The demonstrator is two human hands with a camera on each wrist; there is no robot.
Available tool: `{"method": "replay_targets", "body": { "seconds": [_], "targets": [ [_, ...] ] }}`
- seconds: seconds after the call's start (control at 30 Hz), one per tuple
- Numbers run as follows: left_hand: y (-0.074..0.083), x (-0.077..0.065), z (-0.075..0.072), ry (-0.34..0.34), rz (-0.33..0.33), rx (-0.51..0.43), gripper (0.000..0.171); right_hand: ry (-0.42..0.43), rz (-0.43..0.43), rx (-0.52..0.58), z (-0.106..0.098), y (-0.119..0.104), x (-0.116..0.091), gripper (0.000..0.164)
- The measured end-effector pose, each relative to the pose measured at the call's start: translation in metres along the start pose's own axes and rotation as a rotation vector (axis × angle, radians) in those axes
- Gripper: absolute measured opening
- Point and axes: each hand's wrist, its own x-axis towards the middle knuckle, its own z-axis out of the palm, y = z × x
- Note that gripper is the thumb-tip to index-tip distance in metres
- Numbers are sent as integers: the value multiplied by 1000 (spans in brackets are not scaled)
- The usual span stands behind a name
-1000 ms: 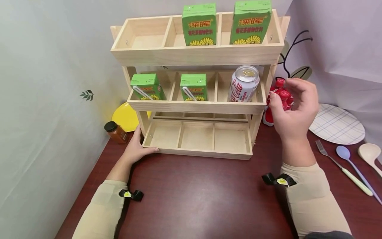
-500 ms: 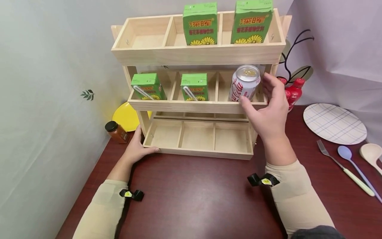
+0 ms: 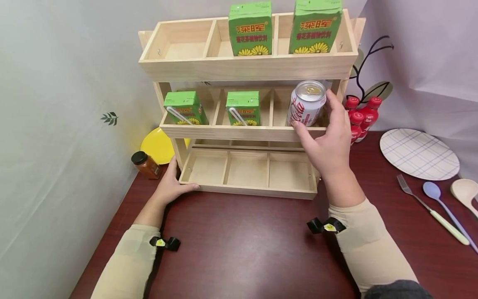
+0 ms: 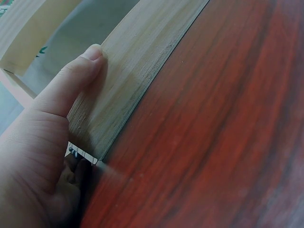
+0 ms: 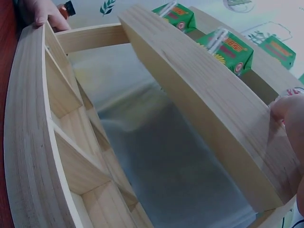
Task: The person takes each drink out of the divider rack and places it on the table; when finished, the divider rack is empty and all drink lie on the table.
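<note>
One step in hand, as judged: securing a grip on the silver can (image 3: 297,110); next move calls for a lift clear of the shelf's front edge. Can: upright, right end of the wooden rack's (image 3: 242,133) middle tier. Right hand (image 3: 329,143): half-closed round can, thumb at lower front, fingers at right side, tips partly hidden. Left hand (image 3: 169,185): clasping rack's bottom left front corner.
</note>
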Motion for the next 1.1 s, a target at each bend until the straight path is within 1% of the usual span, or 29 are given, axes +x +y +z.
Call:
{"method": "replay_targets", "body": {
  "seconds": [0.03,0.17,0.27,0.33,0.4,0.43,0.5,0.6,0.77,0.9,1.0,1.1],
  "targets": [
    [0,0,0,0,1,0,117,2,11,8,0,0,0,80],
    [0,0,0,-2,-1,0,117,13,1,30,0,-10,1,76],
    [-1,0,0,-4,-3,1,117,27,33,123,-3,-23,3,71],
    [0,-1,0,-5,-6,0,116,37,77,214,-5,-31,4,69],
    [0,-1,0,-5,-8,1,116,43,92,280,-6,-35,5,70],
    [0,-1,0,-4,-9,-1,116,40,81,292,-6,-35,5,71],
    [1,0,0,-2,-5,-8,116,46,69,301,-6,-35,5,72],
    [1,0,0,-1,0,-16,116,62,32,272,-5,-34,5,72],
    [1,0,-1,0,-1,-7,116,90,-22,235,-4,-33,5,69],
    [1,-1,-1,1,-1,-1,117,94,-47,240,-2,-33,5,66],
    [1,-1,-1,1,-2,5,116,71,-43,283,-3,-33,6,65],
    [0,0,0,0,2,0,116,28,-10,355,-7,-31,6,66]
  ]
}}
